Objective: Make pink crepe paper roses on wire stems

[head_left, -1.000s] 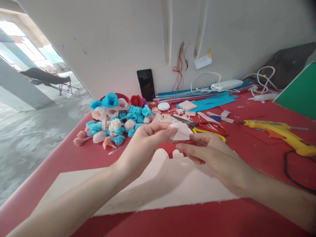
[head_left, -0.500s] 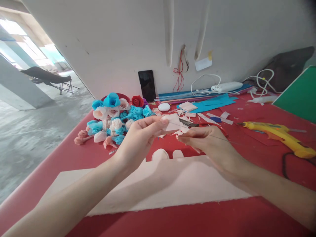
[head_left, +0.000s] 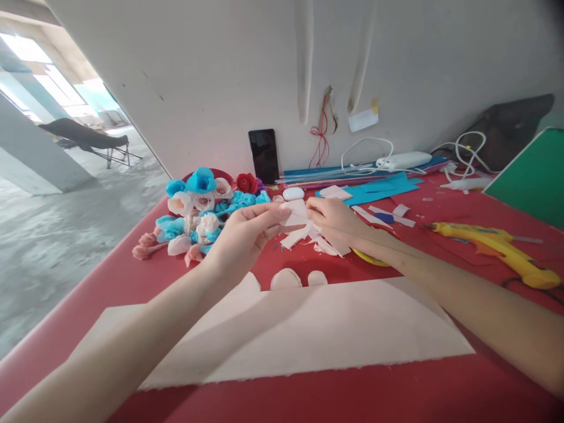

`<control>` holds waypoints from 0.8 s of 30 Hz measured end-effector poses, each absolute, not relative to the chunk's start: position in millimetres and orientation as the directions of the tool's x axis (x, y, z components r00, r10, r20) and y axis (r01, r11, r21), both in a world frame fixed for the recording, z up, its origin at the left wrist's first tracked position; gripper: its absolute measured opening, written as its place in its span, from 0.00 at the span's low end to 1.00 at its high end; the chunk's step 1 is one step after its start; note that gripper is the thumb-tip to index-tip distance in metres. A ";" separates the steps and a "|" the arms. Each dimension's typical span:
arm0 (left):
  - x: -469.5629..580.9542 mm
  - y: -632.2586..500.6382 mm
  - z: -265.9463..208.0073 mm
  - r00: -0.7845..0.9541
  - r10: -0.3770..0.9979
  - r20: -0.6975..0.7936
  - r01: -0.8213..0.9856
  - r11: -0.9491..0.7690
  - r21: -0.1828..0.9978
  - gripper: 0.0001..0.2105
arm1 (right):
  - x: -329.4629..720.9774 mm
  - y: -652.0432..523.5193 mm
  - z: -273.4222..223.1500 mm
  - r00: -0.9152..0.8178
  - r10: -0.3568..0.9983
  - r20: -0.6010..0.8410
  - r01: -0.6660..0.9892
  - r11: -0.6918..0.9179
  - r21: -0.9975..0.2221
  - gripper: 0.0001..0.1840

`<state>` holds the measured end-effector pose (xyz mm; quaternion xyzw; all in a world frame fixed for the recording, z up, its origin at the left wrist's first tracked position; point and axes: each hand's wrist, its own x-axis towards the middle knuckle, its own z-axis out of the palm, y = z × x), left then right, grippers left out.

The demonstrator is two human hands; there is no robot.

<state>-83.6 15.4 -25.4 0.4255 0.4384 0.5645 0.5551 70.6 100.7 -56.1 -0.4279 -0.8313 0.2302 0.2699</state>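
My left hand (head_left: 251,229) pinches a small pale piece of paper (head_left: 294,213) between thumb and fingers, above the red table. At the piece's right edge are the bent fingers of my right hand (head_left: 332,220), closed on it. A thin dark line, perhaps a wire, runs from there over my right wrist. Below my hands lie paper scraps (head_left: 330,247) and rounded paper cutouts (head_left: 286,279). Nearest me, a large pale paper sheet (head_left: 308,329) stretches across the table under my forearms. A yellow curved object (head_left: 371,258) is partly covered by my right wrist.
Blue, white, pink and red paper flowers (head_left: 200,202) are heaped at the left. A yellow glue gun (head_left: 493,241) lies at the right. Behind are a phone (head_left: 263,155) leaning on the wall, blue paper (head_left: 383,188), a white power strip (head_left: 403,160) and a green board (head_left: 531,182).
My right hand has moved left and away from me to the paper piece's edge. It now covers the scissors seen earlier, and the yellow curved object has come into view.
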 end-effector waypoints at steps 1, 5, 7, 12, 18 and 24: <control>-84.7 16.7 -26.6 -0.024 1.000 -0.004 -0.260 -0.002 0.966 0.04 | 69.5 103.2 -56.0 -0.501 0.824 0.266 0.608 0.553 -0.569 0.12; -86.7 19.0 -28.4 0.020 1.000 0.005 -0.261 0.001 0.965 0.04 | 69.1 110.9 -57.4 -0.531 0.796 0.289 0.650 0.602 -0.463 0.17; -86.7 19.1 -28.0 0.040 0.999 -0.005 -0.248 0.015 0.969 0.03 | 71.3 113.5 -57.9 -0.544 0.791 0.281 0.645 0.608 -0.463 0.10; -85.3 18.3 -26.4 0.083 0.993 -0.082 -0.177 0.096 0.979 0.01 | 82.5 110.6 -54.0 -0.579 0.793 0.189 0.571 0.560 -0.600 0.17; -81.3 12.8 -26.4 0.111 0.991 -0.072 -0.056 0.078 0.995 0.03 | 102.5 73.0 -38.7 -0.585 0.808 0.078 0.440 0.396 -0.806 0.12; -75.1 6.4 -28.6 0.191 0.979 -0.070 0.010 0.069 0.998 0.04 | 115.7 29.0 -27.2 -0.663 0.738 -0.125 0.329 0.137 -0.934 0.19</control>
